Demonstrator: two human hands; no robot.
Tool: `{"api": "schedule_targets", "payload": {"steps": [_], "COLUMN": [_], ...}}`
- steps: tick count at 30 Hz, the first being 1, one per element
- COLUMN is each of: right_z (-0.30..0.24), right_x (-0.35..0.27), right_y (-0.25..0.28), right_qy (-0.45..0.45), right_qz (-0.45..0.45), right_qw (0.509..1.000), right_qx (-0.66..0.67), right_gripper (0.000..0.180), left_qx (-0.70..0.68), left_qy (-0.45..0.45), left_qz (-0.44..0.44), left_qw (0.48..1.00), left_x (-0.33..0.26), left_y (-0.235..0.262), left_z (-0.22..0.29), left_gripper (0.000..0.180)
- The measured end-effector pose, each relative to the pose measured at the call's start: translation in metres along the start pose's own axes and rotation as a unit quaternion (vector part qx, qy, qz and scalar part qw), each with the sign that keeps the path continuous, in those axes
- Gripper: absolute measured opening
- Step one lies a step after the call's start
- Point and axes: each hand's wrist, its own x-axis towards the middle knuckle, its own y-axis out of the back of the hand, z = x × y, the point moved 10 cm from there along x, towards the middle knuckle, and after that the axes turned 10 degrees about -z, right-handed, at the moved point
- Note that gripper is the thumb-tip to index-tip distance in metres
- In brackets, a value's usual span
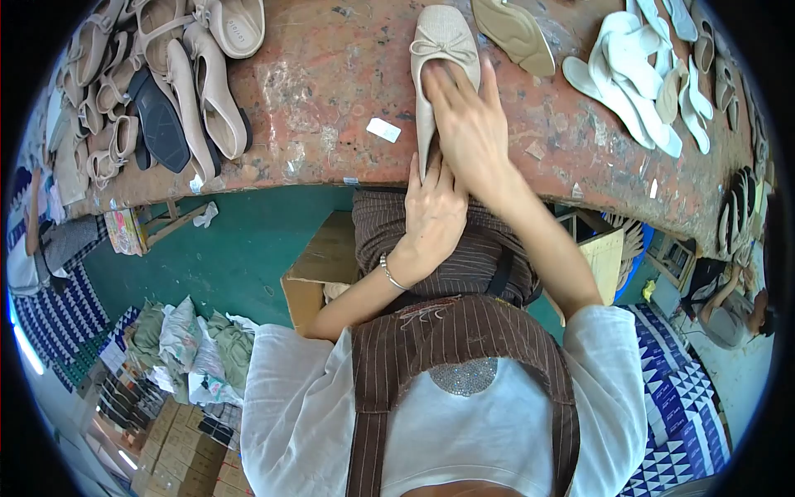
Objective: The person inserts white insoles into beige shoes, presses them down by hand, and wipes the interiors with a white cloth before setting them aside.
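Observation:
A beige ballet flat shoe (439,58) with a small bow at the toe lies on the worn reddish worktable (331,91), toe pointing away from me. My right hand (468,124) rests flat on top of the shoe, fingers spread and pressing into its opening. My left hand (432,211) grips the heel end of the shoe at the table's near edge, thumb up along its side. A bracelet circles my left wrist.
A pile of beige shoes and dark soles (157,83) fills the table's left end. White insoles (638,83) lie at the right, a tan sole (513,33) beside the flat. A white tag (383,129) lies left of the shoe. Cardboard box (319,265) below; another person (733,311) sits at the right.

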Motion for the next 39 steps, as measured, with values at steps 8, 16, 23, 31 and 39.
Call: {"api": "schedule_targets", "payload": {"steps": [8, 16, 23, 31, 39], "right_z": [-0.018, -0.013, 0.013, 0.099, 0.199], "right_x": [-0.015, 0.021, 0.047, 0.041, 0.073], "right_y": [-0.007, 0.004, -0.043, 0.096, 0.013], "right_qy": [0.018, -0.036, -0.054, -0.104, -0.34], "right_qz": [-0.062, 0.052, -0.136, 0.087, -0.072], "right_qw": [0.998, 0.996, 0.988, 0.851, 0.927], "right_qx": [0.028, -0.058, -0.04, 0.508, 0.144], "right_gripper": [0.053, 0.031, 0.026, 0.023, 0.032], "left_qx": [-0.011, 0.013, 0.009, 0.103, -0.043], "left_qy": [-0.018, -0.041, -0.006, -0.046, 0.152], "left_qz": [0.004, 0.135, 0.118, 0.25, 0.428], "left_qw": [1.0, 0.99, 0.993, 0.962, 0.89], "left_x": [-0.001, -0.006, 0.003, -0.039, 0.094], "left_y": [-0.006, 0.03, 0.021, 0.183, 0.348], "left_z": [-0.005, 0.008, 0.001, -0.099, -0.145], "left_gripper": [0.042, 0.029, 0.032, 0.012, 0.045]}}
